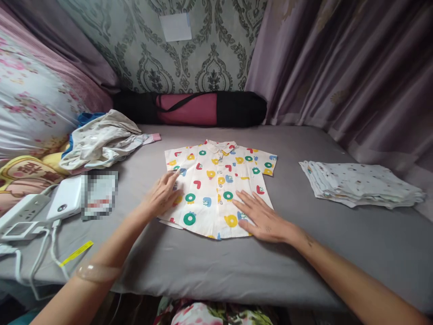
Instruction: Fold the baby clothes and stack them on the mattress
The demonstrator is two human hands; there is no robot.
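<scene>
A small white short-sleeved button shirt with a colourful letter-like print lies face up and spread out, its collar pointing away from me. My left hand rests on the shirt's left side, below the sleeve, its fingers extended and partly seen from the side. On the lower right front, my right hand lies flat with fingers apart. Neither hand grips the cloth as far as I can see. A bit of the shirt's back layer shows past the lower left hem.
Folded white printed clothes are stacked at the right. At the left lie a crumpled garment, a white power bank, a power strip and cables. A black and pink long bag runs along the wall on the grey sheet.
</scene>
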